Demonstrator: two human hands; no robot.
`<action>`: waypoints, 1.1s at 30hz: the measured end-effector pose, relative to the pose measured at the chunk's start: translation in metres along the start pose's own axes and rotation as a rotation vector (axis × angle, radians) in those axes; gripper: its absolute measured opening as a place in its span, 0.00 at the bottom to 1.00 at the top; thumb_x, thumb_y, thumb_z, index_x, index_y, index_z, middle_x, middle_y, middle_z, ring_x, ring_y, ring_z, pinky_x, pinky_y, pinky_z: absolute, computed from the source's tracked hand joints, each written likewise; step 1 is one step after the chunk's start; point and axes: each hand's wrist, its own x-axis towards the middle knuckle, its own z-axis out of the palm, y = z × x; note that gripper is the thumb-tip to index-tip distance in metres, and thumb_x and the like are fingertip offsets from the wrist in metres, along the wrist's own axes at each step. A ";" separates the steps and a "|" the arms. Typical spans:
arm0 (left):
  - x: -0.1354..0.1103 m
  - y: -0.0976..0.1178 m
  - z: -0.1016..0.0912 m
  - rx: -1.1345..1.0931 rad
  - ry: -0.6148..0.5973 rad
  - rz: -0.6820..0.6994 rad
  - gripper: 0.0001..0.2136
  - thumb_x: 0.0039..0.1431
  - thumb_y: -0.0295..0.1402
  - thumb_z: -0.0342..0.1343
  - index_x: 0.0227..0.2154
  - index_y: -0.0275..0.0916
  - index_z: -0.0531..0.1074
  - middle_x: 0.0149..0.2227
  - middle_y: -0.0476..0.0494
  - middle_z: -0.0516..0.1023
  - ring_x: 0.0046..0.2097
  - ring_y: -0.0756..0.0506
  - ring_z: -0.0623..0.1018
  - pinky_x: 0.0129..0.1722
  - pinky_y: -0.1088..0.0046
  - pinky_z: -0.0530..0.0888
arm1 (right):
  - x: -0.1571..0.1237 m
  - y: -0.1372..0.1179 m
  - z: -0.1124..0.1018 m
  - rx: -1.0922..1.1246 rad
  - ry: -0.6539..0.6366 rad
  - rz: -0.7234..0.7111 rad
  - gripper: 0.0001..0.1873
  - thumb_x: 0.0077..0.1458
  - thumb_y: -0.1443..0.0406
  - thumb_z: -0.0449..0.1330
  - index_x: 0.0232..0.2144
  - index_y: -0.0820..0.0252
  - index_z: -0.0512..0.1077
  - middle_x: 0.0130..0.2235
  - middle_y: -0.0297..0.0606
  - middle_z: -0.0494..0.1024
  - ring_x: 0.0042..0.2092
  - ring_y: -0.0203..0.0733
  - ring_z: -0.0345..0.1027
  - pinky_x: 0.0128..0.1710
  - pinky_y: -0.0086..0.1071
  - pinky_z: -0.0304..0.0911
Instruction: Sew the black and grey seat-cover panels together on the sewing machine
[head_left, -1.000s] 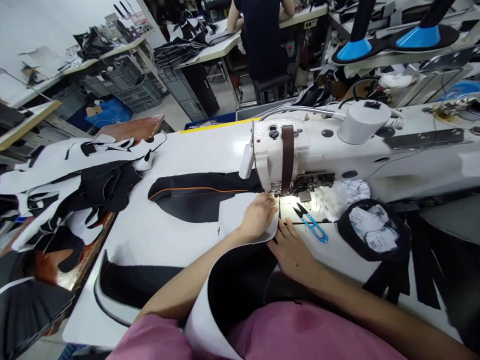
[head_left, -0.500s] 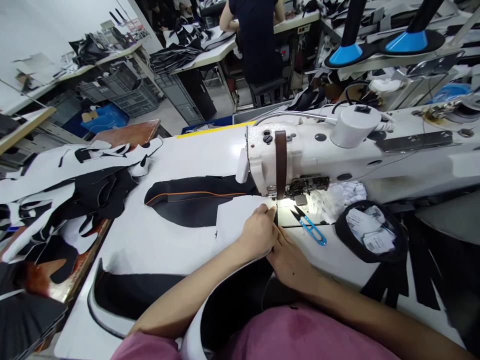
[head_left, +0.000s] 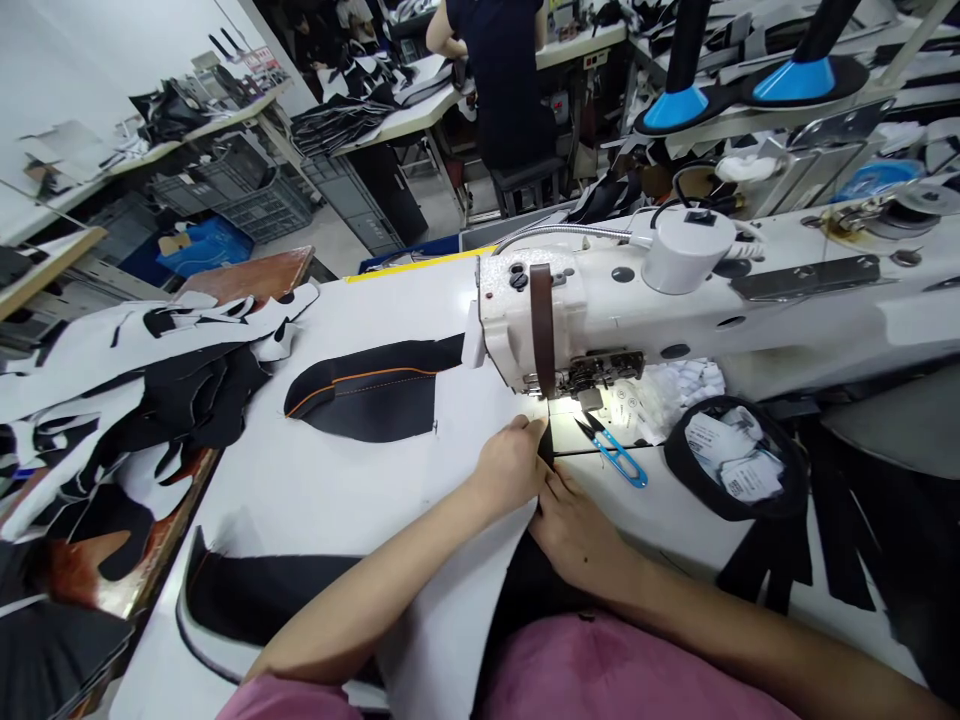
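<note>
My left hand [head_left: 510, 465] lies on a white-backed fabric panel [head_left: 457, 590], fingers curled and pressing its edge just in front of the needle of the white sewing machine [head_left: 600, 300]. My right hand [head_left: 574, 525] lies beside it, fingers pinching the same edge from the right. The panel runs from my lap up to the presser foot. Behind the machine head the sewn part [head_left: 367, 395] shows black with an orange seam line. Blue thread snips [head_left: 611, 450] lie to the right of the needle.
A black bin of white labels [head_left: 739, 460] stands at the right. Black and white cut pieces [head_left: 142, 380] pile at the left. Another black piece [head_left: 247, 590] lies at the table's near left edge. A person in dark clothes [head_left: 502, 70] sits at a far table.
The panel has fed further back under the needle, and the white backing now lies flatter across my lap. Both hands stay at the edge by the presser foot.
</note>
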 end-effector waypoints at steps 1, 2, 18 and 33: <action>-0.001 0.000 0.000 -0.005 -0.004 0.003 0.20 0.51 0.21 0.46 0.48 0.36 0.67 0.38 0.41 0.71 0.37 0.43 0.75 0.37 0.69 0.73 | 0.000 0.000 -0.001 0.006 -0.007 0.000 0.19 0.57 0.71 0.56 0.51 0.68 0.72 0.54 0.58 0.71 0.59 0.57 0.61 0.60 0.50 0.57; -0.001 0.000 -0.001 -0.010 -0.010 -0.002 0.21 0.51 0.21 0.46 0.48 0.37 0.67 0.38 0.41 0.71 0.36 0.44 0.75 0.37 0.69 0.73 | 0.000 -0.001 -0.002 0.011 -0.015 -0.004 0.19 0.57 0.72 0.55 0.51 0.69 0.72 0.54 0.58 0.71 0.59 0.57 0.62 0.59 0.50 0.58; -0.004 0.001 0.000 -0.079 -0.011 0.002 0.21 0.51 0.19 0.45 0.49 0.33 0.68 0.36 0.41 0.69 0.34 0.45 0.73 0.36 0.70 0.72 | -0.002 -0.005 0.004 -0.045 0.087 -0.037 0.16 0.55 0.75 0.57 0.47 0.72 0.74 0.48 0.57 0.75 0.55 0.55 0.65 0.56 0.48 0.62; 0.008 -0.001 0.014 -0.009 0.084 -0.024 0.19 0.53 0.21 0.46 0.49 0.33 0.68 0.36 0.40 0.72 0.34 0.45 0.74 0.35 0.70 0.73 | -0.001 0.008 -0.013 -0.020 0.055 -0.111 0.16 0.54 0.78 0.52 0.43 0.75 0.75 0.46 0.56 0.77 0.51 0.51 0.69 0.55 0.42 0.64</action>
